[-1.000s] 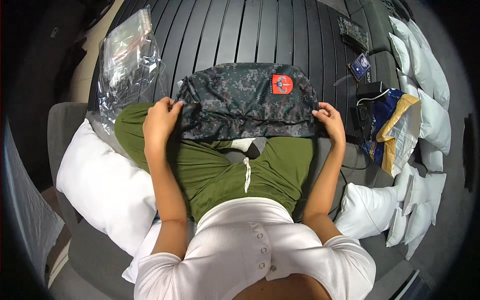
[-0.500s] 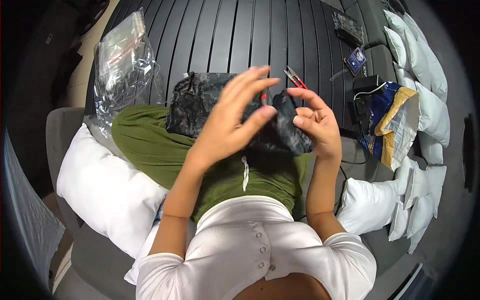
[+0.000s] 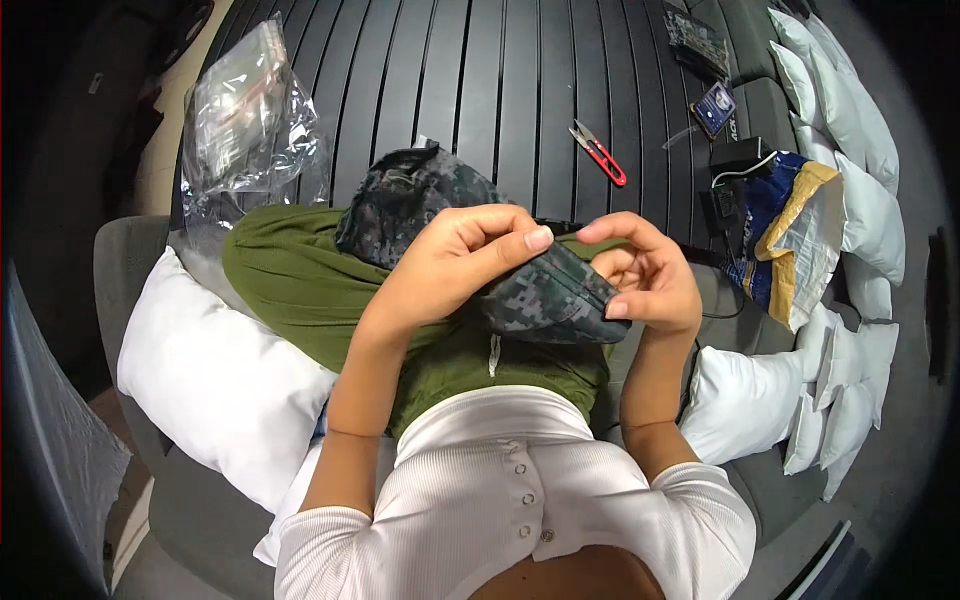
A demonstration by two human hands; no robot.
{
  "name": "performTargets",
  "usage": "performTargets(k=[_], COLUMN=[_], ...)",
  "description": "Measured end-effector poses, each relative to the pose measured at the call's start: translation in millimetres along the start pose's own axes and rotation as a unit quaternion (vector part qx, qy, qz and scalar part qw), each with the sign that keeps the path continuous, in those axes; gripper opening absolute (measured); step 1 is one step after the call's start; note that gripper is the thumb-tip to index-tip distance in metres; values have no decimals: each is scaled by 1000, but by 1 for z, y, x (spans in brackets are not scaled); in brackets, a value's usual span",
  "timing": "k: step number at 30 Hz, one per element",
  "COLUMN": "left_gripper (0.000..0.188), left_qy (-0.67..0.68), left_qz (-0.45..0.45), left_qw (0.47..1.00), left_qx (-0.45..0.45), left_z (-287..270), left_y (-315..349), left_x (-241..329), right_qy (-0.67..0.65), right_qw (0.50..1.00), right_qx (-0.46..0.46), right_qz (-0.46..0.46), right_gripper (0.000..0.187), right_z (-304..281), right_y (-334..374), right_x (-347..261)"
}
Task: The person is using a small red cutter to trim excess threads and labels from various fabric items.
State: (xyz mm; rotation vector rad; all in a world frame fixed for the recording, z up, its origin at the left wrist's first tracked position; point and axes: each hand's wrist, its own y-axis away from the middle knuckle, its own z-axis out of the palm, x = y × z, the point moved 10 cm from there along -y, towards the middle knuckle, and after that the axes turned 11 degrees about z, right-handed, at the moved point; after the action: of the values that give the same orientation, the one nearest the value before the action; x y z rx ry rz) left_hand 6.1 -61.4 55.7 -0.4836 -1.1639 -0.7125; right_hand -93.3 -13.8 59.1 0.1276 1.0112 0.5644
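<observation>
Green camouflage cloth (image 3: pixel 548 302), held two-handed
Left hand (image 3: pixel 440 262) and right hand (image 3: pixel 655 285) hold it in their fingers (image 3: pixel 632 304); red snips (image 3: pixel 606 163) on the bench (image 3: pixel 490 100).

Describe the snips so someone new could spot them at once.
Find the black slatted table across the top. On its right half, beyond the right hand, a small pair of snips lies slanted, pointed tips toward the upper left. Its bright red handles set it apart from the dark camouflage fabric nearby.
</observation>
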Motion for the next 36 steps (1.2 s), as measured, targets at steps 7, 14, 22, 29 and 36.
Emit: performTargets(k=[7, 14, 22, 29, 36], left_gripper=[24, 22, 23, 19, 21], left_qy=[7, 85, 14, -139, -140], left_qz=[-2, -59, -22, 31, 54], left_qw=[999, 995, 999, 989, 987], left_qx=[-41, -5, 21, 40, 61], left_z=[19, 23, 19, 13, 12], left_y=[3, 9, 14, 17, 16], left_x=[1, -1, 9, 18, 19], right_qy=[35, 84, 313, 448, 367], right_qw=[996, 982, 913, 829, 879], right_qx=[56, 125, 195, 235, 220], right_qz=[-61, -114, -175, -237, -211], right_gripper=[44, 25, 17, 8, 8], right_z=[4, 4, 22, 37, 27], right_y=[5, 9, 20, 22, 20], right_x=[-19, -30, -51, -63, -54])
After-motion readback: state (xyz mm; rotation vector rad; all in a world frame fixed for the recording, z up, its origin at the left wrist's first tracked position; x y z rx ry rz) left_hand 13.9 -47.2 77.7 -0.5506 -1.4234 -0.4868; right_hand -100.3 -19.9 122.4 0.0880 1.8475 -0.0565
